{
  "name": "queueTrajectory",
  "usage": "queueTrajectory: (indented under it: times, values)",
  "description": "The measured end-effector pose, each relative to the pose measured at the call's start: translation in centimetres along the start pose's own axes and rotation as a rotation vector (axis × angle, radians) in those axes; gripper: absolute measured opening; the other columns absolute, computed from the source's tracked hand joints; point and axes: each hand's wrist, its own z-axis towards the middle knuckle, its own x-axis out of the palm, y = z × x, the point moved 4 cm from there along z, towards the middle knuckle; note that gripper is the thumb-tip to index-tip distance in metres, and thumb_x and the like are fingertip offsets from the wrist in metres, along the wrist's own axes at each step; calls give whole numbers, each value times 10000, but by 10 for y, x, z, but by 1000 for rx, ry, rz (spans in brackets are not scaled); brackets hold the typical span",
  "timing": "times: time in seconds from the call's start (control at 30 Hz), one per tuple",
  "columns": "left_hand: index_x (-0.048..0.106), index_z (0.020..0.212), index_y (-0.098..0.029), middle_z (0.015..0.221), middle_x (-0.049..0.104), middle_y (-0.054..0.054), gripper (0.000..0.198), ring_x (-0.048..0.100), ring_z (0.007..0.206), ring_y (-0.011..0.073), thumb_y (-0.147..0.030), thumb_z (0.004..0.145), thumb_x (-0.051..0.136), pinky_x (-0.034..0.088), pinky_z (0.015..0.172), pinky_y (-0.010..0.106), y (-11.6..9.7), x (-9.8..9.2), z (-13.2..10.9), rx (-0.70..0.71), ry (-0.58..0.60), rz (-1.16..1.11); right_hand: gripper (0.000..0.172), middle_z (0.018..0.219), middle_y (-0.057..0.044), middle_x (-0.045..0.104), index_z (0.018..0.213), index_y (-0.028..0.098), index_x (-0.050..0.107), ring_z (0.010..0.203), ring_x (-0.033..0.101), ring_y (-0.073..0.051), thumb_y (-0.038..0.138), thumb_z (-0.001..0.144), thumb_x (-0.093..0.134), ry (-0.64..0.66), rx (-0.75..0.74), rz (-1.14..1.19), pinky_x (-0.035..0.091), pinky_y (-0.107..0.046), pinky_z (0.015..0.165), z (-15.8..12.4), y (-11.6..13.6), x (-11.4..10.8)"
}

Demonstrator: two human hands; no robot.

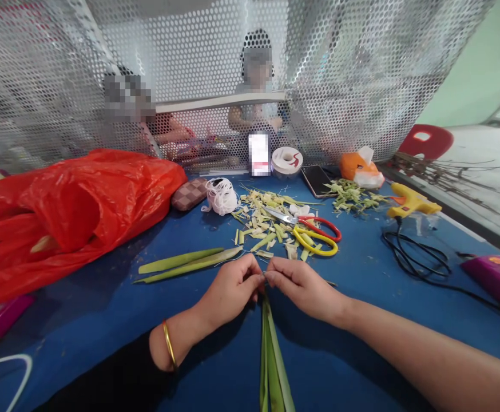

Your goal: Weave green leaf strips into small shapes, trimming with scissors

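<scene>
My left hand [229, 290] and my right hand [299, 286] meet over the blue table [353, 269], both pinched on the top end of a bundle of long green leaf strips [271, 360] that runs down toward me. A gold bangle sits on my left wrist. Two more leaf strips [187, 263] lie just beyond my left hand. Beyond my hands lie red scissors [318, 224] and yellow scissors [314, 243] amid cut leaf scraps [261, 217].
A big red plastic bag [61, 212] fills the left. White thread [222, 195], a tape roll [287, 161], a phone [317, 180], a yellow glue gun [411, 201] with black cable [417, 257] lie further back. Two people sit behind a perforated metal screen [361, 74].
</scene>
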Motion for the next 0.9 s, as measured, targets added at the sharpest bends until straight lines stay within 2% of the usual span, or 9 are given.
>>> queueTrajectory:
  times: [0.1,0.2,0.3,0.4,0.57,0.7,0.8,0.9]
  values:
    - [501,710,-173,613,570,-33,141,550,494,93,-243,816,562,419,473,204,2,0,0,-35,-8,-39,300,654,25,506,694,192,498,622,462,-115,335,953,446,0,11,26,370,-238,591,-1,-1,1]
    - [523,727,-163,624,598,-27,144,570,487,92,-263,778,612,457,486,213,8,-1,1,-101,-29,-151,339,643,20,515,703,192,513,614,485,-124,416,949,448,-13,20,146,401,-249,597,0,-2,-1]
    - [545,753,-155,614,629,-19,127,591,479,99,-225,727,648,479,490,218,12,-1,3,-159,-53,-225,390,719,-13,539,674,188,535,697,517,-145,467,936,463,-69,-73,195,427,-273,663,1,2,-8]
    - [570,748,-143,614,657,-1,111,604,476,103,-191,696,656,480,487,213,12,-1,5,-195,-66,-238,418,754,-28,538,629,188,544,766,522,-159,475,927,488,-108,-144,176,424,-289,712,2,7,-13]
    - [633,706,-125,624,675,15,51,608,482,104,-150,665,650,483,502,215,11,-1,6,-230,-52,-235,400,748,-22,542,651,182,590,733,523,-154,483,906,525,-100,-98,239,435,-289,679,3,7,-12]
    - [663,680,-135,589,652,-9,18,590,492,99,-149,670,659,476,523,218,12,1,5,-216,-38,-214,359,752,-23,580,679,183,640,751,540,-156,452,901,553,-109,-103,230,447,-296,718,4,7,-12]
    - [661,662,-150,582,633,-22,38,577,506,104,-179,680,676,471,531,226,11,1,4,-170,-33,-194,258,818,-35,632,791,193,692,829,582,-172,401,897,580,-91,-147,251,468,-319,792,4,8,-13]
    - [658,689,-156,614,640,-16,51,583,529,113,-201,708,672,470,545,234,8,2,3,-128,-21,-160,206,1023,-59,655,1017,223,694,1008,592,-193,349,901,580,-155,-179,240,458,-347,900,4,7,-20]
